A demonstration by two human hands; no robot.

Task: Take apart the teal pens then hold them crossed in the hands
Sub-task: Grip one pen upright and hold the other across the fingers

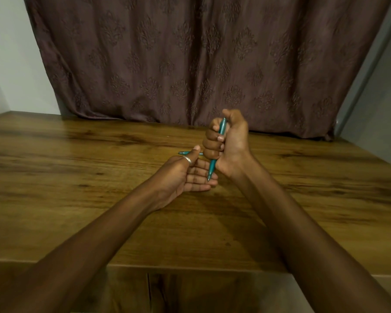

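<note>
Left hand: open, palm up, empty, ring on thumb. Pen on surface: far pen, mostly hidden behind thumb. Right hand: fisted round near pen, tip down (parts unclear). Step: apparently separated; next, lift far pen, cross both
</note>
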